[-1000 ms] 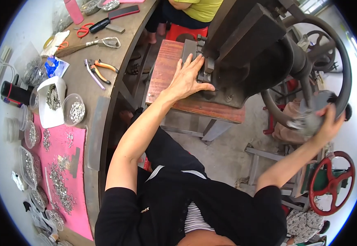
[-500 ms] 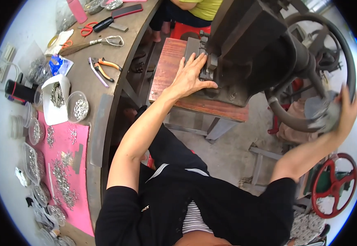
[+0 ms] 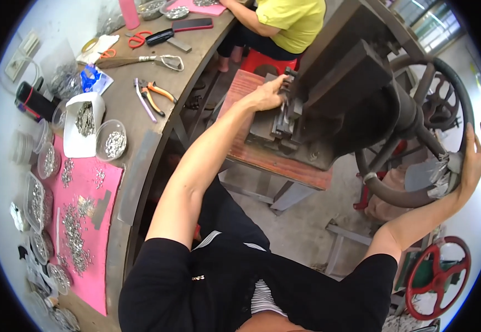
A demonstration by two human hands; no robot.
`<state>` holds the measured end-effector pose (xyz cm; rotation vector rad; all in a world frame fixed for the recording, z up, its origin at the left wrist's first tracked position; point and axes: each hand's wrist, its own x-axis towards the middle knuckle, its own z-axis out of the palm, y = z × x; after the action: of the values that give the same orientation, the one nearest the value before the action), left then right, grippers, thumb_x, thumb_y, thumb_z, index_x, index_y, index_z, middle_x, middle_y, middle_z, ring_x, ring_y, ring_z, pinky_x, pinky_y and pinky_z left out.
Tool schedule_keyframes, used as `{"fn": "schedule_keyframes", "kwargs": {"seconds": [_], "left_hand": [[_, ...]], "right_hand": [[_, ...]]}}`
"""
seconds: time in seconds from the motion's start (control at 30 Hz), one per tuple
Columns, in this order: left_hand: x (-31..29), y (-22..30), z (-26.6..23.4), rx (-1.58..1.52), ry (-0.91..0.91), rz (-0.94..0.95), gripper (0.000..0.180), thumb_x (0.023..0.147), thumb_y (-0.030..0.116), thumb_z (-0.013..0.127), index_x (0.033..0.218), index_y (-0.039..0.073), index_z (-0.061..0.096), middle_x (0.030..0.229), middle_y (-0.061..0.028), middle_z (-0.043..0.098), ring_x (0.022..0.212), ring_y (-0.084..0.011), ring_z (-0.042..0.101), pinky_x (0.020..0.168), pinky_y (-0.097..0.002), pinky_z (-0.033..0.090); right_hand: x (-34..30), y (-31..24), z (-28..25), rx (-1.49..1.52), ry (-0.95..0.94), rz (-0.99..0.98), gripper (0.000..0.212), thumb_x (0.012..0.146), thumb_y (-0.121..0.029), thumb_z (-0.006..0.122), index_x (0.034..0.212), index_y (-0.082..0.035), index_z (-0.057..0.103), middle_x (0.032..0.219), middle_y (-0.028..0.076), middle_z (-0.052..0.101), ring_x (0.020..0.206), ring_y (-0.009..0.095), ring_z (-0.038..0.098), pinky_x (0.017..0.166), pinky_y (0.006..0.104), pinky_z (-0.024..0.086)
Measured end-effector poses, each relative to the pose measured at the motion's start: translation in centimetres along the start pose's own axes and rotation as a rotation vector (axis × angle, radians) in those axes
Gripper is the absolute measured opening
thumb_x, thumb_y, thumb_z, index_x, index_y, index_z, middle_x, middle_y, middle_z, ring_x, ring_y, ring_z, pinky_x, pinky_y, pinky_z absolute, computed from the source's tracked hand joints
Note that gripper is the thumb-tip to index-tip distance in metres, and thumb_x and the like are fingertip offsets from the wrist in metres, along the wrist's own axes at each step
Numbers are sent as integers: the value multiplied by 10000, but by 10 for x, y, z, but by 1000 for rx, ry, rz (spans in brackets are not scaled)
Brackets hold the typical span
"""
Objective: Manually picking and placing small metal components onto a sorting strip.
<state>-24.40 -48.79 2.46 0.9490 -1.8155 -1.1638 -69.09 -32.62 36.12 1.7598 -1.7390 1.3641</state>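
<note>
My left hand (image 3: pixel 267 96) reaches to the far end of the metal fixture (image 3: pixel 283 124) at the foot of a dark hand press (image 3: pixel 340 77). Its fingers are bent together at the fixture's edge; whatever is between them is too small to make out. My right hand (image 3: pixel 474 152) lies against the outer side of the press's large handwheel (image 3: pixel 393 195), beside grey cloth (image 3: pixel 445 171) wrapped round the rim. The fingers of that hand are stretched and spread, pointing up. The press stands on a worn reddish wooden stand (image 3: pixel 285 169).
On the left bench (image 3: pixel 141 182), a pink mat (image 3: pixel 105 276) carries small metal pieces, near a white tray (image 3: pixel 69 146) and clear tubs (image 3: pixel 101 157). Pliers (image 3: pixel 151 98) and a brush (image 3: pixel 124 61) lie behind. A person in a yellow top (image 3: pixel 293 25) sits beyond; a red handwheel (image 3: pixel 438 276) stands right.
My left hand has gone from lying flat over the fixture to its far end, fingers now bent. My right hand and the cloth-wrapped part of the wheel have moved slightly down. The view has shifted.
</note>
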Motion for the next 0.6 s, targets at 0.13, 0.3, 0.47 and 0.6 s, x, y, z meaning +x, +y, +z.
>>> {"fn": "schedule_keyframes", "kwargs": {"seconds": [0.13,0.3,0.47,0.6], "left_hand": [[-40,3,-20,311,-42,128,870,711,381,897,1478,182,539,1306,-190,513,1249,-406,523,1085,-486,406],[-108,36,20,658,305,365,306,814,255,800,1080,129,717,1079,-57,613,1177,-291,532,1080,-519,311],[-207,38,8,585,527,273,306,840,249,777,1098,117,680,1037,-57,609,1143,-286,527,1087,-546,293],[-317,62,-13,717,797,70,313,819,215,788,1098,113,686,1048,-54,637,1118,-270,554,1090,-513,303]], "right_hand": [[28,16,-12,-79,-42,-92,661,992,-327,706,1526,-41,440,1516,189,495,1331,292,541,1103,388,429],[-48,-64,55,218,207,-280,382,996,-32,650,1352,84,571,1304,177,665,1197,249,636,1023,347,520],[-179,-181,157,543,-883,-549,449,780,3,723,1224,14,653,1260,188,659,1185,330,633,1056,406,464],[-259,-237,247,670,-1156,-601,645,786,-51,807,1373,3,545,1316,193,600,1220,352,598,1051,394,471]]}}
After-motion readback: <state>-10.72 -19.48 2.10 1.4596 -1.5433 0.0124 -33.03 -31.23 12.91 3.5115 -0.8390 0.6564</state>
